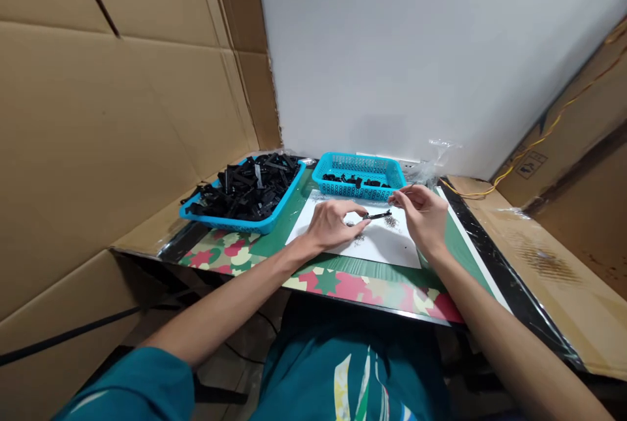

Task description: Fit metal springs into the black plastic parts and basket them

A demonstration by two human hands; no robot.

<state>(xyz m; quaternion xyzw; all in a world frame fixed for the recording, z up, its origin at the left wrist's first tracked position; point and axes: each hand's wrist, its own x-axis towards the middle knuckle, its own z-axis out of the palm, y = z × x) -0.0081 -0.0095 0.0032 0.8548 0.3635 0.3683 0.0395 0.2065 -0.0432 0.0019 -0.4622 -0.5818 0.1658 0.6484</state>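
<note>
Between the thumb and fingers of my left hand (336, 224) is a slim black plastic part (379, 215), its free end pointing right. It is held above a white sheet (392, 248) on which small dark bits (390, 221) lie in loose piles. My right hand (422, 212) is a little to the right, fingertips pinched together near the basket's front right corner. Whatever those fingertips hold, if anything, is too small to make out. The two hands are apart.
A blue basket (274, 222) heaped with black plastic parts (249, 189) stands at the left. Behind the sheet, a second blue basket (360, 163) holds fewer black pieces. Cardboard walls (122, 114) flank the table; a yellow cable (531, 143) runs at right.
</note>
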